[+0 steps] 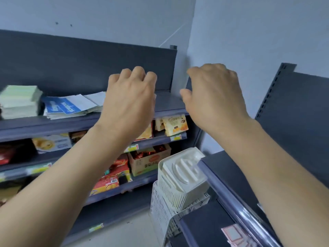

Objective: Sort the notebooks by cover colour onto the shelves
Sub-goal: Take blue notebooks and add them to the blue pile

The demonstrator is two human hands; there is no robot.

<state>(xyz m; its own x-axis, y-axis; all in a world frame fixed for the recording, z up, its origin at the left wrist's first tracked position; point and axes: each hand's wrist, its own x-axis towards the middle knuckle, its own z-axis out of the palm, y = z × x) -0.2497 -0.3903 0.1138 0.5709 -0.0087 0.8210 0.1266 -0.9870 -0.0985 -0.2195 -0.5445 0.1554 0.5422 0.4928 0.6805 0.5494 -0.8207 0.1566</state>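
On the top shelf (170,103) at the left stands a stack of pale green notebooks (19,100). Beside it lies a fanned pile of blue-and-white notebooks (67,106), then a white one (96,98) whose right end is hidden behind my left hand (130,97). That hand hovers over the shelf with loosely curled fingers and holds nothing visible. My right hand (213,91) hangs the same way above the shelf's bare right end, with nothing in it. Red-bordered notebooks (235,234) lie on the right-hand unit at the bottom edge.
Lower shelves carry snack boxes (175,124) and a cardboard carton (147,163). Stacked cream plastic baskets (179,182) stand on the floor in the corner. A second dark shelf unit (293,111) runs along the right, close to my right forearm.
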